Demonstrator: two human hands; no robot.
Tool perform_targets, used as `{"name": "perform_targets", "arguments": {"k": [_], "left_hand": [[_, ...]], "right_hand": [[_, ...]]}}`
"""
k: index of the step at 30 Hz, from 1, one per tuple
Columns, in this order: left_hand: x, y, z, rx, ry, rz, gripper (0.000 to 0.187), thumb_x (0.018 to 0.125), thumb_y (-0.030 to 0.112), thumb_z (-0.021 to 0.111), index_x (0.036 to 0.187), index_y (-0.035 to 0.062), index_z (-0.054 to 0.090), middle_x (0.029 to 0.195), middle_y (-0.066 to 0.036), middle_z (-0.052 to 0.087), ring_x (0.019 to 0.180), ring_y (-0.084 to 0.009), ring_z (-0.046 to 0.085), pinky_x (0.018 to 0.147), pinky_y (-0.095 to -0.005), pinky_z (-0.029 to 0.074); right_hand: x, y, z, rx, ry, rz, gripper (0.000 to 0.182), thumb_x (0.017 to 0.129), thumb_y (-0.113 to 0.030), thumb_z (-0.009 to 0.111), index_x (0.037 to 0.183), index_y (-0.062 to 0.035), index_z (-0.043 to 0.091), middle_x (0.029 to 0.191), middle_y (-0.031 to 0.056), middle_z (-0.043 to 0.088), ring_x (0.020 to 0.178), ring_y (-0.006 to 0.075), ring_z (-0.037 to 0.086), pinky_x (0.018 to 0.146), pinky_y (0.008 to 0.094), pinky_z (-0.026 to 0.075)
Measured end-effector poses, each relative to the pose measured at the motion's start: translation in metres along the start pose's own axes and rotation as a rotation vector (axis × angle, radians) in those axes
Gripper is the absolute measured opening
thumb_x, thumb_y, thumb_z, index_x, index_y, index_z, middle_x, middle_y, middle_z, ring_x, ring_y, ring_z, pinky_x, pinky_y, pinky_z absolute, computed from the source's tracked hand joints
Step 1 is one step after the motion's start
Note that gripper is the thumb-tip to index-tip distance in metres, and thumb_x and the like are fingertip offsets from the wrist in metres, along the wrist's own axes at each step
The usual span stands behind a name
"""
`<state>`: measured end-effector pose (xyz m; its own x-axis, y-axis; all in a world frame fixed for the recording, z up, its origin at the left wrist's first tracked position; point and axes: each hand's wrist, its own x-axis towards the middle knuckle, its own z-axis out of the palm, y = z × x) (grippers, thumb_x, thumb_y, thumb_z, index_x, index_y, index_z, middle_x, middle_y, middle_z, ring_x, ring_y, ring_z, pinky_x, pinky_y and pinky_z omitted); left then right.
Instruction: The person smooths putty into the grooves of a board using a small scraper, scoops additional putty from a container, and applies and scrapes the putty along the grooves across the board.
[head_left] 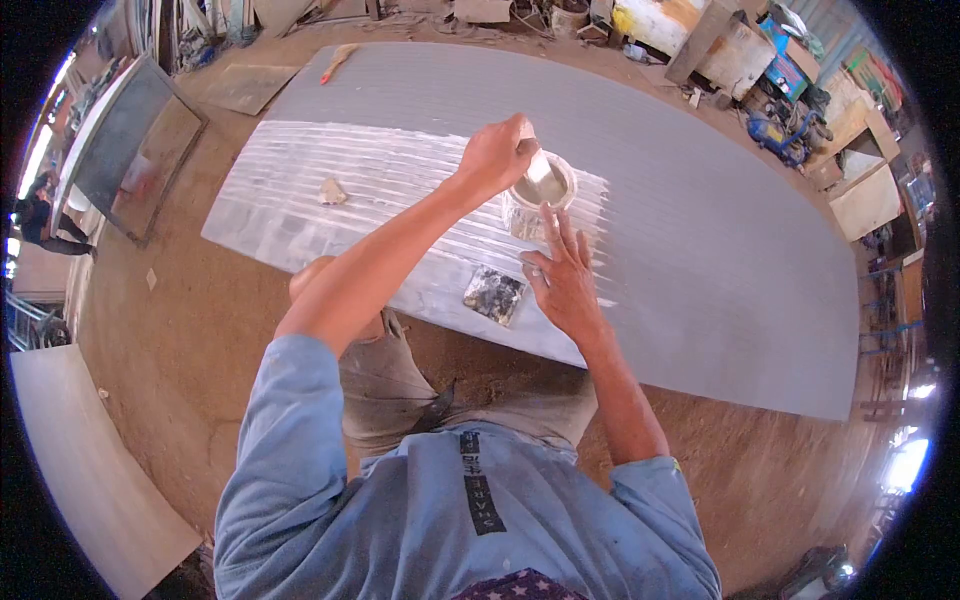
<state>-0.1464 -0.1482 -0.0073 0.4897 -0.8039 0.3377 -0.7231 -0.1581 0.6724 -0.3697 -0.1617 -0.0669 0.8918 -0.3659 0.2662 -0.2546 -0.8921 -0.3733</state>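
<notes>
My left hand (pixel 497 157) is closed round a flat scraper (pixel 545 180), whose pale blade reaches down into a round bucket (pixel 523 220) smeared with white paste. Against the near side of that bucket, my right hand (pixel 567 275) rests with its fingers stretched out toward the rim. The bucket stands on a large grey panel (pixel 720 260), partly coated in streaky white lines. Close to my right hand lies a square plate (pixel 494 295) spattered dark and white. A small whitish lump (pixel 332 192) sits on the coated part, left of my forearm.
A brush-like tool with a red tip (pixel 338 64) lies at the panel's far left edge. Boards and scrap line the back, with a blue machine (pixel 785 135) at the right. A framed panel (pixel 130 150) leans at the left, near another person (pixel 50 220).
</notes>
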Motion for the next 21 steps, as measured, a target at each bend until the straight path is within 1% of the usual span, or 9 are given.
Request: {"name": "perform_targets", "arguments": {"k": [2,4,5,7,8,10,13,19,21], "left_hand": [[-0.004,0.006,0.000,0.047,0.033,0.038,0.028,0.089,0.027,0.061,0.099,0.0006,0.061,0.089,-0.024,0.069,0.087,-0.0447,0.066,0.077,-0.0514,0.051],[-0.008,0.001,0.006,0.115,0.032,0.175,0.026,0.091,0.025,0.060,0.102,0.0016,0.059,0.089,-0.023,0.069,0.087,-0.0447,0.066,0.076,-0.0527,0.051],[-0.012,-0.001,0.010,0.114,0.028,0.178,0.026,0.091,0.025,0.060,0.102,0.0016,0.059,0.089,-0.023,0.069,0.087,-0.0447,0.066,0.076,-0.0527,0.051],[-0.017,-0.001,0.015,0.126,0.021,0.078,0.026,0.091,0.025,0.059,0.102,0.0016,0.058,0.090,-0.024,0.069,0.087,-0.0449,0.066,0.077,-0.0533,0.051],[-0.014,-0.001,0.016,0.124,0.014,0.087,0.026,0.091,0.025,0.059,0.102,0.0016,0.058,0.090,-0.024,0.069,0.087,-0.0449,0.066,0.077,-0.0533,0.051],[-0.012,-0.001,0.018,0.138,0.021,-0.001,0.027,0.090,0.026,0.060,0.101,0.0009,0.059,0.091,-0.025,0.068,0.088,-0.0455,0.065,0.077,-0.0529,0.051],[-0.006,0.000,0.017,0.080,-0.027,-0.050,0.028,0.089,0.026,0.060,0.100,0.0006,0.061,0.090,-0.026,0.068,0.089,-0.0453,0.065,0.077,-0.0520,0.051],[-0.007,0.005,0.021,0.045,-0.111,0.007,0.030,0.086,0.027,0.061,0.101,0.0011,0.064,0.092,-0.026,0.068,0.089,-0.0445,0.066,0.076,-0.0501,0.051],[-0.006,0.004,0.009,0.030,-0.092,-0.029,0.030,0.086,0.027,0.062,0.101,0.0012,0.064,0.093,-0.025,0.068,0.090,-0.0444,0.065,0.076,-0.0498,0.051]], "right_hand": [[0.000,-0.002,-0.003,-0.007,0.004,-0.002,0.020,0.090,-0.019,0.062,0.105,-0.0118,0.074,0.163,0.0116,0.021,0.151,0.0343,0.014,0.119,0.0584,0.017],[-0.001,-0.002,-0.003,-0.013,0.006,-0.004,0.019,0.090,-0.018,0.062,0.104,-0.0113,0.074,0.162,0.0117,0.021,0.151,0.0341,0.014,0.119,0.0587,0.017],[-0.002,-0.001,-0.001,-0.002,0.012,-0.006,0.018,0.090,-0.018,0.063,0.102,-0.0111,0.074,0.162,0.0117,0.021,0.151,0.0340,0.013,0.119,0.0592,0.017],[0.000,0.000,-0.001,0.008,0.026,0.000,0.017,0.089,-0.018,0.064,0.101,-0.0110,0.074,0.162,0.0117,0.021,0.151,0.0338,0.013,0.119,0.0597,0.017],[0.001,-0.001,-0.001,-0.002,0.018,-0.002,0.016,0.088,-0.018,0.064,0.100,-0.0112,0.074,0.163,0.0116,0.020,0.151,0.0337,0.012,0.119,0.0600,0.017],[-0.003,0.000,-0.001,-0.015,0.009,0.002,0.015,0.088,-0.017,0.065,0.098,-0.0114,0.074,0.163,0.0115,0.019,0.152,0.0336,0.011,0.119,0.0604,0.017],[-0.002,0.001,0.000,-0.010,0.009,-0.006,0.015,0.087,-0.017,0.065,0.098,-0.0120,0.074,0.163,0.0113,0.019,0.152,0.0335,0.011,0.118,0.0609,0.017],[-0.003,0.001,-0.008,-0.036,-0.009,-0.025,0.016,0.089,-0.017,0.063,0.100,-0.0112,0.073,0.162,0.0124,0.021,0.151,0.0324,0.012,0.118,0.0607,0.017],[-0.001,0.004,-0.012,0.055,-0.004,-0.031,0.019,0.091,-0.017,0.061,0.103,-0.0091,0.073,0.160,0.0159,0.026,0.147,0.0350,0.024,0.119,0.0548,0.020]]}}
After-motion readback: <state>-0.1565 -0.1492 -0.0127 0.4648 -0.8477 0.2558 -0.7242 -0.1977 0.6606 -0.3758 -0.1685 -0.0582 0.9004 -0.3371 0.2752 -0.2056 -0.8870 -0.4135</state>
